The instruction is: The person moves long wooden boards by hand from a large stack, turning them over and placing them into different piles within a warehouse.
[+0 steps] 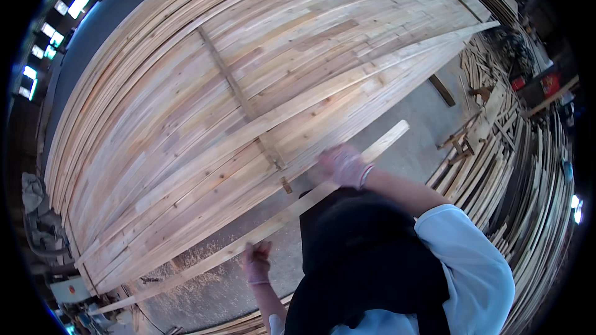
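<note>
A long, pale wooden strip (287, 212) crosses in front of my body, from the floor side at lower left up to a free end at the right. My left hand (257, 263), in a light glove, has its fingers curled at the near edge of this strip and appears to grip it. My right hand (345, 165), gloved with a red-trimmed cuff, is over the strip by the edge of the board stack; motion smears its fingers. Beyond lies a broad stack of wooden boards (298, 99), with one loose long board (323, 90) slanting across its top.
Thin wooden crosspieces (230, 80) lie over the stack. Sawdust covers part of the grey floor (211, 294). On the right are piles of narrow strips (481, 183) and scrap wood (490, 80). A machine part (69, 290) stands at lower left.
</note>
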The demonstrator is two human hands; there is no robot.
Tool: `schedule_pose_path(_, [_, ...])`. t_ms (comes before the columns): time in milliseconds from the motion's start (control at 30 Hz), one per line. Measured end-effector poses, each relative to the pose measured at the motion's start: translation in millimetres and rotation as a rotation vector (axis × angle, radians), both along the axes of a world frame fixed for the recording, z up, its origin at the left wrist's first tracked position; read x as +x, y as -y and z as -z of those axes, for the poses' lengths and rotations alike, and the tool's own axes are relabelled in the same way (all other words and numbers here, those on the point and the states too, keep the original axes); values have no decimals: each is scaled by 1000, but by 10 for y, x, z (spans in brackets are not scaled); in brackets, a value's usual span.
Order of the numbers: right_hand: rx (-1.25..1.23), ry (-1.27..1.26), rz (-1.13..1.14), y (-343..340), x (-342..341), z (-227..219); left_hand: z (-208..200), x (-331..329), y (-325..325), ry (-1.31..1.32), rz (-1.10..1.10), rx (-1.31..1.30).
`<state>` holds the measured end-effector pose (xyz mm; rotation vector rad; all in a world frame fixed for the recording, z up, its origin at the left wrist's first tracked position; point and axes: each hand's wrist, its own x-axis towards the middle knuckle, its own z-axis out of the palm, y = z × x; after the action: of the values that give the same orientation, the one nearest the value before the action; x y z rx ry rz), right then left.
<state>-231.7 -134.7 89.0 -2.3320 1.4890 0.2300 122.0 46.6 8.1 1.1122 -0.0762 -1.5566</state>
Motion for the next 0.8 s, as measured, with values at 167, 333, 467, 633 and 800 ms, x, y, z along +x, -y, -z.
schedule_pose_path(167, [-39,-200,478,-24,-1183,-214,-171,653,-182,141,-306,-51])
schedule_pose_path(333, [462,60,442,-227,-782,-175,29,589,-163,38,-317,-47])
schedule_pose_path(467, [518,120,104,-239,-240,-97,132,-620,107,-24,120,-46])
schedule_pose_path(633, [473,416,-216,-96,9,-365,-335,-1772,538,-147,210,-116])
schedule_pose_path(800, [289,267,-200,147,-451,-317,-160,-1290,549,-57,-254,-178])
